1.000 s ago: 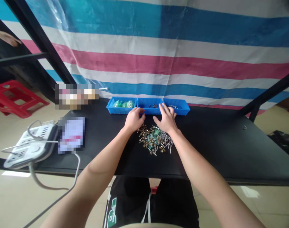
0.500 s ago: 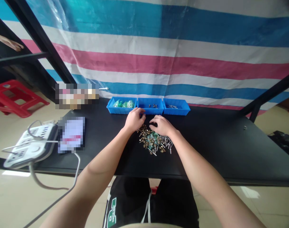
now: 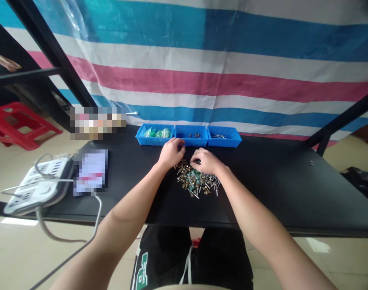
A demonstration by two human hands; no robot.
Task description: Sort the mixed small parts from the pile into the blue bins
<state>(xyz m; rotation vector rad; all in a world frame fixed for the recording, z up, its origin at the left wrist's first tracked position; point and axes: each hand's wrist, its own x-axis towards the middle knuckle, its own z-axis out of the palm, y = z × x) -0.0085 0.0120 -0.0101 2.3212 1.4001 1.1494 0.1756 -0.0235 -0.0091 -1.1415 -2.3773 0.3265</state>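
Observation:
A mixed pile of small hardware (image 3: 198, 183) lies on the black table, with brass-coloured screws, silver pin-like pieces and green bits among it. My left hand (image 3: 172, 153) is at the pile's far left edge, close to the middle blue bin (image 3: 191, 142). Its fingers curl toward the thumb, and what they hold, if anything, is hidden. Over the pile's far right side, my right hand (image 3: 206, 161) has its thumb and fingers drawn together. A small silvery bit shows at those fingertips, too small to name.
The left blue bin (image 3: 155, 141) contains green and clear pieces; the right blue bin (image 3: 224, 141) has thin silver pins. A white power strip (image 3: 40, 185) with cables is on the left. A red stool (image 3: 17, 125) and another person's hand (image 3: 8, 62) appear beyond it.
My right hand's fingers have drawn closer together over the pile. My left hand has barely moved. The other person's hand at far left has shifted left and down.

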